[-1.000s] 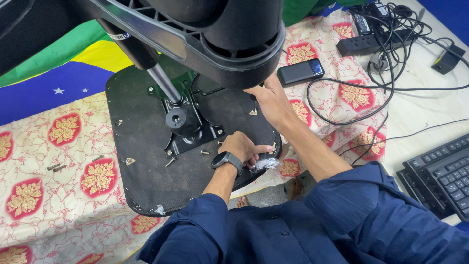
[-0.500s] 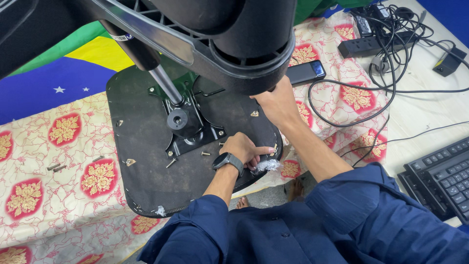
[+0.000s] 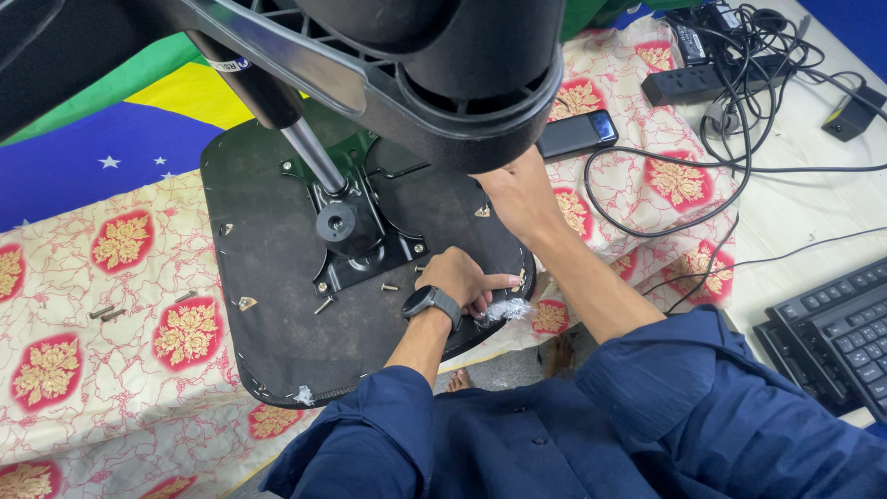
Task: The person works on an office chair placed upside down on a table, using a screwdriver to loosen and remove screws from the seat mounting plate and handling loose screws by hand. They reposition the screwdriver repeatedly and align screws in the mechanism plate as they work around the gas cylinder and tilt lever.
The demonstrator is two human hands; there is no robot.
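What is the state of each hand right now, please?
Left hand: fingers curled, pressing on the black chair seat underside; holds nothing visible.
Right hand: on the seat, fingers hidden by the chair base; cannot be told.

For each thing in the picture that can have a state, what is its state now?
Black upturned chair seat: lies bottom up on the patterned cloth.
Black metal mounting plate: on the seat, some screw holes empty.
Loose screws: lying out on the seat.
Left hand: pressed on the seat edge, wearing a black watch.
Right hand: on the seat, partly hidden by the chair base.
Black smartphone: screen dark.
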